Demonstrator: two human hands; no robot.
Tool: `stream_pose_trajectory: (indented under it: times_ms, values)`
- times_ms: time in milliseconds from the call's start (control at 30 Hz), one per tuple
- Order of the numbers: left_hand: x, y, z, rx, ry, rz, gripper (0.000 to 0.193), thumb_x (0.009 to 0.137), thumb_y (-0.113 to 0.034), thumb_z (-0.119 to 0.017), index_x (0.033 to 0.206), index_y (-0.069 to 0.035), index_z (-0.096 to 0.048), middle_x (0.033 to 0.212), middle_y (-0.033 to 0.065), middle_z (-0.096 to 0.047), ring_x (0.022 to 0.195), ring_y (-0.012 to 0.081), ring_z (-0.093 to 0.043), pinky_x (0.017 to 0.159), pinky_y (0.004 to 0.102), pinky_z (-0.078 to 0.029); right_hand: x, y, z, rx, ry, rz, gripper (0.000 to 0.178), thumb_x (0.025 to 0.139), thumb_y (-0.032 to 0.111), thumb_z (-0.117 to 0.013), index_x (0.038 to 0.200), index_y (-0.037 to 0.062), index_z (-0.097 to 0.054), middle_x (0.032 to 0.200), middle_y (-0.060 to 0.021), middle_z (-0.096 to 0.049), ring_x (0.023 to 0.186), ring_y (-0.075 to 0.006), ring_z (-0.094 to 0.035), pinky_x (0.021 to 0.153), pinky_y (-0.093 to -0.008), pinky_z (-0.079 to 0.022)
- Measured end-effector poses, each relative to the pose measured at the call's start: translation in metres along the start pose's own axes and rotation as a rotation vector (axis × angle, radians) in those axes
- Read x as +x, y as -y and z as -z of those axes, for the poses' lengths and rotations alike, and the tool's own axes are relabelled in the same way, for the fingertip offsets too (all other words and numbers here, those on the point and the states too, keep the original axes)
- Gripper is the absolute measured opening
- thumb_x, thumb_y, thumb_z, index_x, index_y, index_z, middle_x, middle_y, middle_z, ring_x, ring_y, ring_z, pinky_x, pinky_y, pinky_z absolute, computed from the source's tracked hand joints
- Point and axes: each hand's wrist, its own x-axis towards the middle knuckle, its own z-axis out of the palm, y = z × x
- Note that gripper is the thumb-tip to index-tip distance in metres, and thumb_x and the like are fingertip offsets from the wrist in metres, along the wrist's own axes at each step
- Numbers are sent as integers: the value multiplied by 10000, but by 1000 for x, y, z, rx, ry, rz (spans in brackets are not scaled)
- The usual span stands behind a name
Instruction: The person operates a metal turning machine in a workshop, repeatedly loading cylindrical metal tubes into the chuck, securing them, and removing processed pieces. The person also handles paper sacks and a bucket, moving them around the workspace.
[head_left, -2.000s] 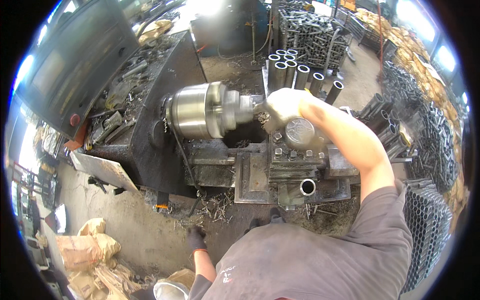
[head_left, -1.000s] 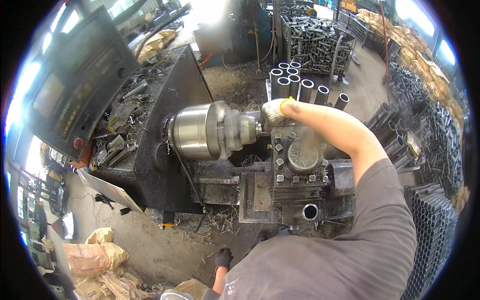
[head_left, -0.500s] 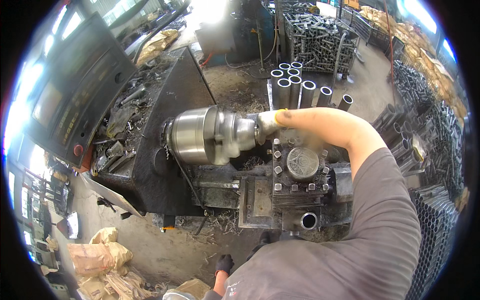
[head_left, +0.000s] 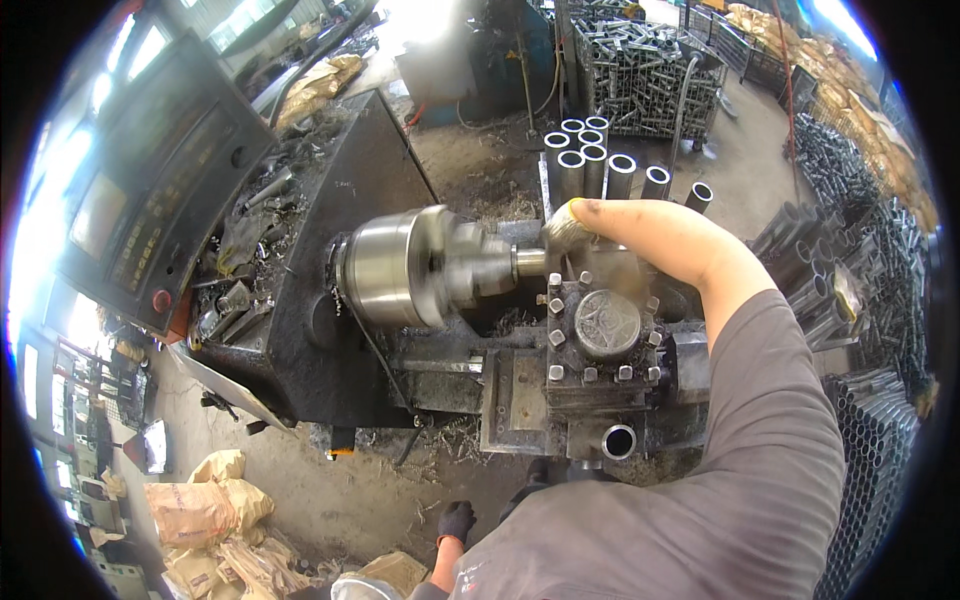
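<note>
My right hand [head_left: 568, 232], in a pale glove with a yellow cuff, is closed at the free end of a bright metal tube [head_left: 528, 262]. The tube sticks out of the lathe chuck [head_left: 385, 268], whose jaws [head_left: 475, 262] are smeared by motion. My fingertips are partly hidden. Just in front of that hand stands the square tool post [head_left: 605, 330] with several clamping bolts. My left hand [head_left: 456, 522], in a dark glove, hangs low beside my body with curled fingers; whether it holds anything does not show.
Upright tubes [head_left: 621, 175] stand behind the lathe. A wire cage [head_left: 650, 85] of metal parts is farther back. Stacked tubes [head_left: 865, 440] lie at the right. Metal chips litter the dark headstock [head_left: 350, 180]. Paper sacks [head_left: 205, 505] sit on the floor at lower left.
My right hand has shifted right, away from the chuck jaws, uncovering a length of bright tube. My left hand remains low beside my body.
</note>
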Motion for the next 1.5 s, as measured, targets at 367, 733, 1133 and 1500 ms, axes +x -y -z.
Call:
stream_pose_trajectory:
  times_ms: [367, 733, 1133, 1500]
  values:
    - [-9, -260, 85, -16, -276, 26, 311, 1044, -299, -621, 1205, -59, -735, 1049, 182, -757, 971, 311, -741, 850, 431, -561, -109, -73, -152, -333, -678, -453, 346, 907, 254, -699, 1218, 102, -705, 1013, -204, -763, 907, -376, -725, 765, -453, -581]
    - [7, -545, -7, 386, 354, -710, 649, 886, -223, -860, 1436, -27, -575, 1221, 121, -748, 1124, 248, -711, 966, 404, -573, -250, 186, -139, -299, -1169, -356, 326, 911, 206, -738, 1187, 35, -706, 971, -155, -776, 759, -245, -756, 647, -358, -615]
    - [10, -657, 113, 116, 611, -790, 635, 854, -404, -849, 1357, -66, -657, 1282, 161, -730, 1193, 288, -707, 1053, 404, -570, -215, 282, -123, -1066, -935, 151, 239, 862, 252, -677, 1036, 88, -684, 1092, -107, -660, 905, -251, -656, 714, -360, -585]
    - [49, -545, 193, 137, -62, -394, 387, 932, -269, -769, 1220, -17, -710, 963, 114, -761, 857, 200, -735, 790, 352, -583, -180, 112, -41, -549, -832, -543, 307, 715, 215, -780, 967, 50, -726, 780, -175, -731, 737, -378, -743, 669, -487, -598]
